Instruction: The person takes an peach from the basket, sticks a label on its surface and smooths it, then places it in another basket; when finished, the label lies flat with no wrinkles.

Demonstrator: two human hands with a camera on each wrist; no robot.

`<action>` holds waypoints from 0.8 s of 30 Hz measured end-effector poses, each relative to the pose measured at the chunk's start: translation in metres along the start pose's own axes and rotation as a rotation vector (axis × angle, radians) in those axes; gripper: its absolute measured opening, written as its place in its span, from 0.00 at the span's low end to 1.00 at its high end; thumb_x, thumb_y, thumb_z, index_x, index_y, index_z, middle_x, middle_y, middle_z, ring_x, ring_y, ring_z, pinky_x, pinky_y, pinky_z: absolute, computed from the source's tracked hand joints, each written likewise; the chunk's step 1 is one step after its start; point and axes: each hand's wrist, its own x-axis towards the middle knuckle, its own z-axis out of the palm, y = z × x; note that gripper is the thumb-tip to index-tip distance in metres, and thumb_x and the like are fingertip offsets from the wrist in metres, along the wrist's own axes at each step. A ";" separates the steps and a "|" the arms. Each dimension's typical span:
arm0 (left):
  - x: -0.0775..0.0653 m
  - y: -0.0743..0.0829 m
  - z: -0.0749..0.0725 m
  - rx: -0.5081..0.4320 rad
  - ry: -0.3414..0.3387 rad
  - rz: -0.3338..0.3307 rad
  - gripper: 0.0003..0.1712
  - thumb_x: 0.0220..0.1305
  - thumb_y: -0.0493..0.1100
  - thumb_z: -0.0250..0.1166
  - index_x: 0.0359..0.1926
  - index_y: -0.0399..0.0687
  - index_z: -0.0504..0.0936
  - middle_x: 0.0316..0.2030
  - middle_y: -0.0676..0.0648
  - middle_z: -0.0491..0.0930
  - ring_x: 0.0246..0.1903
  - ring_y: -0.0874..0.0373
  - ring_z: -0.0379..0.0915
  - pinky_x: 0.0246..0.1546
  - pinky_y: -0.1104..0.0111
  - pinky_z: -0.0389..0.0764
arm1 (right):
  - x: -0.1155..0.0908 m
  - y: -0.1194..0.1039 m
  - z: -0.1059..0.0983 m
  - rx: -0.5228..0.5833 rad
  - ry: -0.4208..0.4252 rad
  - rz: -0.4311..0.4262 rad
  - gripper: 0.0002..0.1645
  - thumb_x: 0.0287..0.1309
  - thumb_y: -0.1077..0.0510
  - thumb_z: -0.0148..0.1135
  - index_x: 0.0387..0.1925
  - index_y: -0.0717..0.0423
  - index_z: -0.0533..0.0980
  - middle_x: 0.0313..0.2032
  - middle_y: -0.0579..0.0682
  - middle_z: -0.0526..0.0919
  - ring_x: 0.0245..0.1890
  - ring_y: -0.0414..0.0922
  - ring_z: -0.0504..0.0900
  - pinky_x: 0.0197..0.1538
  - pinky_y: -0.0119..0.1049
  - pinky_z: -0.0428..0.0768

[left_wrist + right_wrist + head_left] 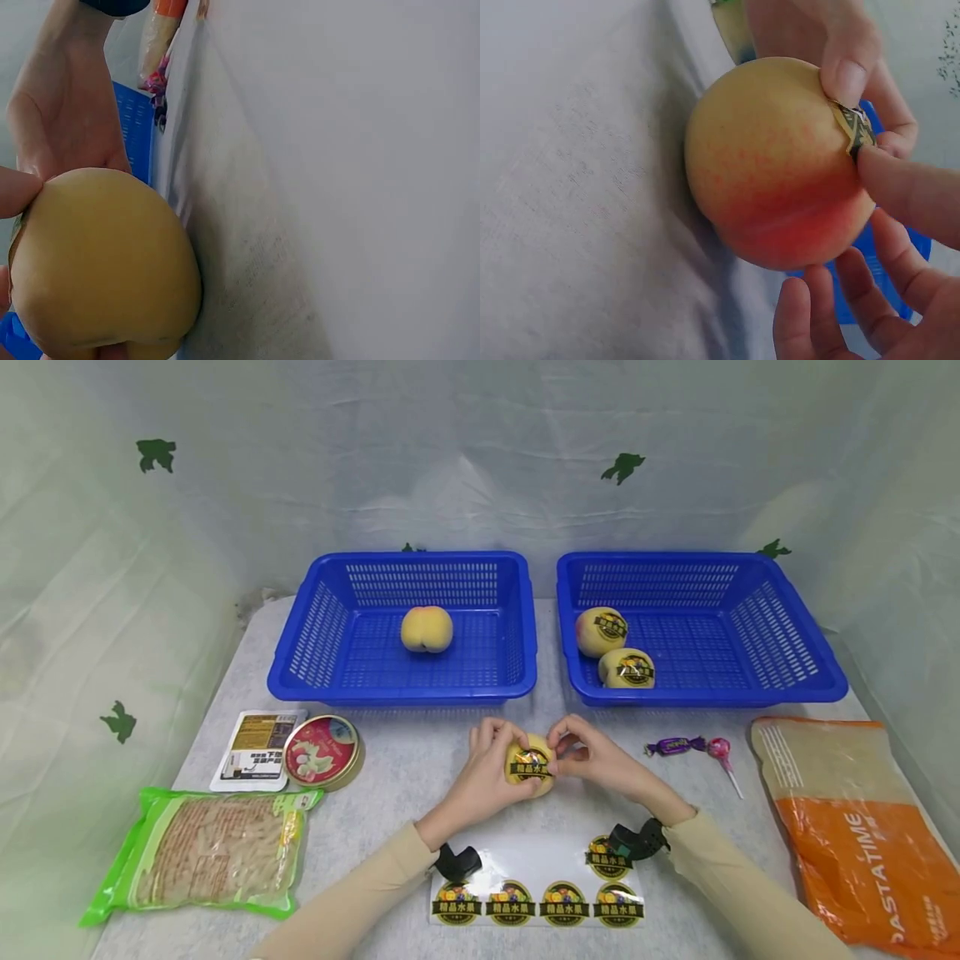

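Observation:
A yellow peach (531, 745) with a black-and-gold fruit sticker (529, 763) on its upper face sits between both hands. My left hand (491, 764) grips it from the left, thumb near the sticker. At the right side, my right hand (588, 756) has its thumb and fingers on the peach. In the right wrist view, a digit (904, 187) of it presses the sticker's edge (859, 131) and other fingertips touch the red-blushed lower side. The left wrist view shows the peach (105, 259) close up. Below the hands lies a sticker sheet (525, 860) with several stickers.
The left blue basket (405, 695) holds one plain peach (427, 629); the right blue basket (712, 695) holds two stickered peaches (628, 669). A round tin (322, 752), white packet (258, 750) and green-edged bag (217, 852) lie left; wrapped candy (677, 746), lollipop (720, 749) and orange pasta bag (862, 835) right.

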 end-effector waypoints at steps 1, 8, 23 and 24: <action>0.000 -0.001 -0.001 -0.007 -0.012 -0.001 0.25 0.43 0.49 0.71 0.40 0.57 0.66 0.45 0.51 0.57 0.43 0.56 0.52 0.38 0.65 0.67 | 0.000 0.000 0.000 0.003 -0.002 -0.005 0.14 0.53 0.65 0.61 0.39 0.64 0.67 0.42 0.57 0.67 0.44 0.56 0.67 0.44 0.44 0.70; 0.001 -0.012 -0.009 -0.133 -0.103 0.034 0.19 0.53 0.52 0.65 0.44 0.60 0.69 0.47 0.52 0.57 0.46 0.56 0.51 0.41 0.63 0.66 | -0.002 -0.010 0.000 0.026 -0.007 0.000 0.13 0.53 0.68 0.59 0.39 0.67 0.66 0.42 0.59 0.67 0.43 0.60 0.66 0.44 0.46 0.68; 0.003 -0.018 -0.020 -0.183 -0.205 0.077 0.21 0.57 0.51 0.63 0.52 0.64 0.72 0.51 0.51 0.57 0.51 0.58 0.53 0.47 0.57 0.66 | -0.005 0.012 0.001 0.081 0.057 -0.038 0.11 0.56 0.65 0.58 0.42 0.63 0.70 0.43 0.57 0.72 0.43 0.57 0.70 0.45 0.46 0.73; 0.003 -0.018 -0.021 -0.158 -0.225 0.089 0.23 0.55 0.52 0.64 0.53 0.66 0.71 0.53 0.51 0.57 0.53 0.57 0.51 0.49 0.55 0.64 | -0.007 0.015 -0.001 0.098 0.055 -0.033 0.12 0.57 0.64 0.57 0.43 0.63 0.70 0.44 0.57 0.72 0.44 0.57 0.71 0.45 0.47 0.73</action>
